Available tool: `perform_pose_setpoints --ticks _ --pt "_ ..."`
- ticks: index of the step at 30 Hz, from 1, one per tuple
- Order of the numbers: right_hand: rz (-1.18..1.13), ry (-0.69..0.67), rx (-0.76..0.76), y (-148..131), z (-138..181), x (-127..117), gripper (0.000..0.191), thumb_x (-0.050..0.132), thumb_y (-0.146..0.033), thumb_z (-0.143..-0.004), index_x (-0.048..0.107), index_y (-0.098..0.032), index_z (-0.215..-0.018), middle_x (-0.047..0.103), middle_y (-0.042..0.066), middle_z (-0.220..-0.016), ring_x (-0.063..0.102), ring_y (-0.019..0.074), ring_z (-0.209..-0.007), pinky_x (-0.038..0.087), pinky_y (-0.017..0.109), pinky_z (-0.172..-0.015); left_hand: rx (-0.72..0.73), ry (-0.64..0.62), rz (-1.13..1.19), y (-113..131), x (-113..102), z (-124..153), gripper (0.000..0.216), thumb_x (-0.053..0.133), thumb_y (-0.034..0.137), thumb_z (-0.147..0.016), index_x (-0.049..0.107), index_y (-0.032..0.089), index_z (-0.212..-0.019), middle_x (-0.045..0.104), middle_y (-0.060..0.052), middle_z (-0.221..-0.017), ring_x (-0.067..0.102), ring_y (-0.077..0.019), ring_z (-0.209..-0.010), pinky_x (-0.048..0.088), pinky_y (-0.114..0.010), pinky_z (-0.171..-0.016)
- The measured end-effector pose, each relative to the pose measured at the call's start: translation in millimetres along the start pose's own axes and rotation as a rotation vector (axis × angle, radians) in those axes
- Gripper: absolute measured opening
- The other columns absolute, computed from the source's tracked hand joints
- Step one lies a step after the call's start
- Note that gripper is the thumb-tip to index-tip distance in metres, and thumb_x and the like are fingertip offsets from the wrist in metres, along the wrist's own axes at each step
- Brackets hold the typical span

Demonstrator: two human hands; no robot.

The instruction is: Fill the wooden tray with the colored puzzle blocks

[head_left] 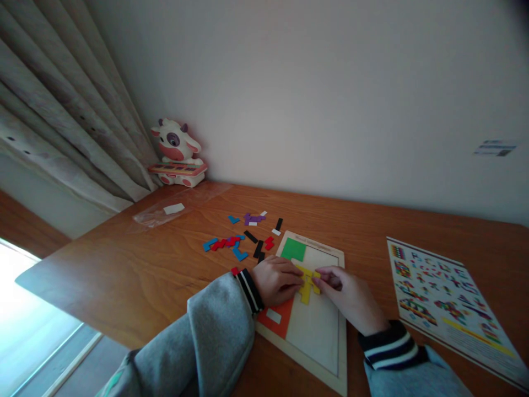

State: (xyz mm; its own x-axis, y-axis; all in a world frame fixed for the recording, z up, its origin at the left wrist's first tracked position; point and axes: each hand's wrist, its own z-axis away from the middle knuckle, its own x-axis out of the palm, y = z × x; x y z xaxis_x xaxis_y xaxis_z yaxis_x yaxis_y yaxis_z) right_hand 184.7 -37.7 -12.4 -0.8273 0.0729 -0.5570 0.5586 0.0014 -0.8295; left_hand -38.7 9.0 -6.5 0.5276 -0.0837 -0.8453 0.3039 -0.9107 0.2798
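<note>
A wooden puzzle board (322, 331) lies on the table in front of me, with a green piece (293, 249) at its top left and an orange piece (279, 325) at its left side. My left hand (276, 280) rests on the board with its fingers curled, touching a yellow piece (306, 284). My right hand (347, 292) pinches the same yellow piece from the right. Both hands hold it just over the board's middle.
Several loose red, blue, black and purple pieces (235, 242) lie left of the board. A printed pattern sheet (446, 300) lies at the right. A cow toy (177, 154) and a clear plastic bag (173, 210) sit at the back left, by a curtain (61, 127).
</note>
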Motion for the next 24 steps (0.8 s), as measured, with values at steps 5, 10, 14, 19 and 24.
perform_pose_setpoints --ticks 5,10,14,19,24 --pt "0.046 -0.014 -0.030 -0.6 1.3 3.6 0.023 0.064 -0.042 -0.077 0.070 -0.022 -0.085 0.074 0.006 -0.079 0.068 0.0225 -0.069 0.054 0.035 -0.064 0.001 -0.014 -0.020 0.1 -0.6 0.4 0.023 0.052 0.029 -0.093 0.070 0.020 -0.103 0.070 -0.008 -0.108 0.064 -0.0184 -0.098 0.048 -0.032 -0.087" --pt "0.100 -0.029 -0.053 0.6 2.8 5.2 0.023 0.061 -0.040 -0.081 0.069 -0.022 -0.091 0.073 0.005 -0.078 0.068 0.0210 -0.067 0.053 0.033 -0.062 0.026 -0.030 -0.051 -2.5 1.3 1.8 0.031 0.058 0.047 -0.089 0.071 0.024 -0.104 0.069 -0.006 -0.112 0.064 -0.0209 -0.100 0.047 -0.034 -0.086" --pt "0.066 -0.029 -0.062 1.2 2.2 5.1 0.027 0.061 -0.043 -0.082 0.070 -0.021 -0.094 0.073 0.005 -0.079 0.068 0.0205 -0.068 0.053 0.033 -0.064 -0.002 -0.031 -0.062 -3.9 3.3 1.9 0.032 0.062 0.050 -0.087 0.073 0.025 -0.102 0.069 -0.006 -0.110 0.064 -0.0193 -0.098 0.047 -0.032 -0.086" --pt "0.095 -0.102 -0.101 1.8 2.5 1.6 0.053 0.070 -0.052 -0.073 0.067 -0.018 -0.114 0.068 0.004 -0.079 0.060 0.0167 -0.061 0.049 0.030 -0.057 -0.039 0.001 -0.048 -4.7 6.6 1.9 0.029 0.061 0.047 -0.088 0.073 0.022 -0.096 0.071 -0.006 -0.107 0.064 -0.0193 -0.096 0.047 -0.032 -0.083" --pt "0.153 -0.176 -0.139 0.3 4.9 -1.1 0.078 0.081 -0.055 -0.059 0.063 -0.018 -0.124 0.063 0.003 -0.084 0.054 0.0148 -0.060 0.047 0.029 -0.056 -0.036 0.017 -0.025 -4.8 7.3 2.5 0.023 0.061 0.042 -0.089 0.074 0.023 -0.095 0.072 -0.004 -0.107 0.065 -0.0190 -0.097 0.046 -0.032 -0.084"
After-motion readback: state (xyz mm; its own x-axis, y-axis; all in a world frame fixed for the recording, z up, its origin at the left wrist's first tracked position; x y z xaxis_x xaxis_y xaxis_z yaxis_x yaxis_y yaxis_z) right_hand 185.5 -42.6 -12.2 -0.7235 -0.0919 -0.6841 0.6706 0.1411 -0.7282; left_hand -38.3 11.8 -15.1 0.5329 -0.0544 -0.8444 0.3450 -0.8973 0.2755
